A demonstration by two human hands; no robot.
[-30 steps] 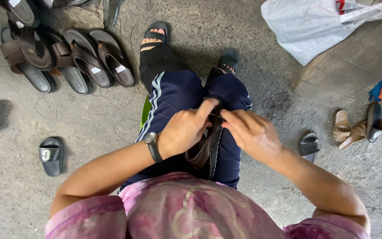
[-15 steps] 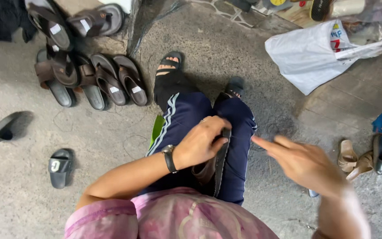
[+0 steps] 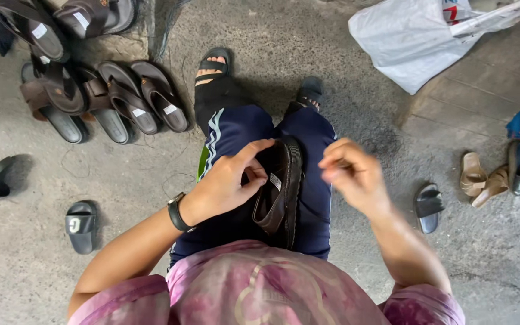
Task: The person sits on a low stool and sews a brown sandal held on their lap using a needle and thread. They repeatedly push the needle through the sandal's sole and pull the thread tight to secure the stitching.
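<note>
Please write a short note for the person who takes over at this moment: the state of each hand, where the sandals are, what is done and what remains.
Left hand: grips the dark brown sandal on the lap, thumb and fingers on its upper side near a small white tag.
Right hand: lifted beside the sandal, fingers pinched together, not touching it; whether it holds something small, I cannot tell.
Other things: a row of brown sandals lies on the concrete floor at the left, a white plastic bag at the upper right.
Done: one sandal is in hand.
Left: the sandals on the floor lie untouched.
</note>
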